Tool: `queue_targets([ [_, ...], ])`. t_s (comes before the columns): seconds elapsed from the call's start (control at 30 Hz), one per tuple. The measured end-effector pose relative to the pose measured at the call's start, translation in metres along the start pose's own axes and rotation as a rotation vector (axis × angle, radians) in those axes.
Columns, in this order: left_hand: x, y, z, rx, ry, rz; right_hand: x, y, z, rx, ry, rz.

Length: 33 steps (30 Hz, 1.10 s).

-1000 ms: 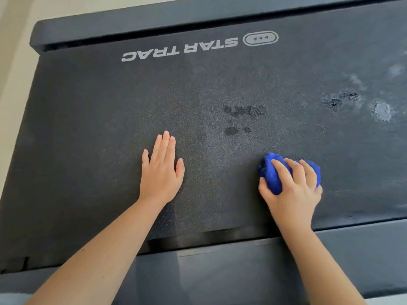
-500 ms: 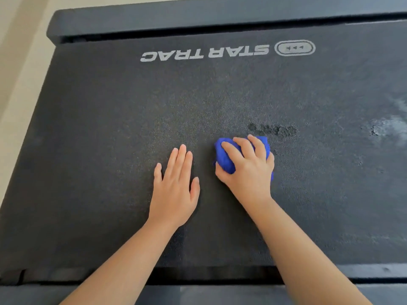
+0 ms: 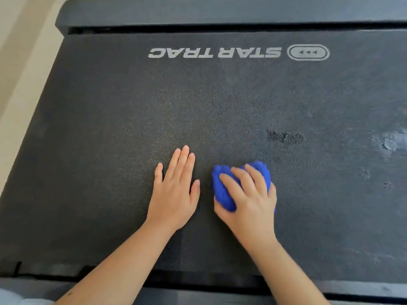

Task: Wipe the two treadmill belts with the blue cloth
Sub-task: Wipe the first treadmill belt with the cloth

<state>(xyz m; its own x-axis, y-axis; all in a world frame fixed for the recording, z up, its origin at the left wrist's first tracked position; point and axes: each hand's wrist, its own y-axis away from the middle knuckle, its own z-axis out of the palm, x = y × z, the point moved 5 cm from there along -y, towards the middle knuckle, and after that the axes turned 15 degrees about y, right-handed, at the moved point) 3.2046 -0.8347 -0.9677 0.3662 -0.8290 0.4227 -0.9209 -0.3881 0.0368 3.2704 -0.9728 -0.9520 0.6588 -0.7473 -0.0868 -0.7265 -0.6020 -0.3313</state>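
Observation:
A dark textured treadmill belt (image 3: 110, 128) with white "STAR TRAC" lettering fills the head view. My right hand (image 3: 248, 199) grips a bunched blue cloth (image 3: 222, 190) and presses it onto the belt near the middle. My left hand (image 3: 175, 190) lies flat on the belt just left of the cloth, fingers straight and together. A dark smudge (image 3: 285, 137) marks the belt above and right of the cloth. Pale dusty patches (image 3: 389, 142) show at the right edge. Only one belt is in view.
A dark side rail (image 3: 198, 12) runs along the far edge of the belt, and another rail (image 3: 352, 289) runs along the near edge. Beige floor (image 3: 19, 62) lies to the left of the treadmill.
My right hand slid the cloth left from the belt's right side up to my left hand, then back toward me. The dark spots under the smudge are gone. My left hand stayed flat.

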Motion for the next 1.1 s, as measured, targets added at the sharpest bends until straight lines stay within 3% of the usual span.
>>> queue_targets([
  [0.17,0.001,0.000,-0.001,0.012,0.003,0.004,-0.004,-0.039,0.014,0.019,0.015,0.004],
  [0.33,0.001,-0.001,-0.001,0.003,-0.012,-0.002,-0.013,-0.148,0.050,-0.101,0.018,0.055],
  [0.43,0.002,-0.001,-0.001,-0.013,-0.015,-0.005,-0.016,-0.180,0.068,-0.282,0.011,0.057],
  [0.6,0.001,0.000,-0.001,-0.012,-0.006,-0.010,-0.009,-0.122,0.044,-0.017,-0.009,0.069],
  [0.73,0.001,-0.001,0.000,-0.009,-0.005,-0.008,-0.001,-0.075,0.033,0.053,0.012,-0.005],
  [0.87,0.000,-0.001,0.001,-0.020,-0.019,-0.012,0.003,-0.126,0.045,0.059,0.021,0.045],
  [1.1,-0.002,-0.001,0.001,-0.056,-0.015,-0.017,0.036,-0.282,0.092,-0.200,0.088,0.185],
])
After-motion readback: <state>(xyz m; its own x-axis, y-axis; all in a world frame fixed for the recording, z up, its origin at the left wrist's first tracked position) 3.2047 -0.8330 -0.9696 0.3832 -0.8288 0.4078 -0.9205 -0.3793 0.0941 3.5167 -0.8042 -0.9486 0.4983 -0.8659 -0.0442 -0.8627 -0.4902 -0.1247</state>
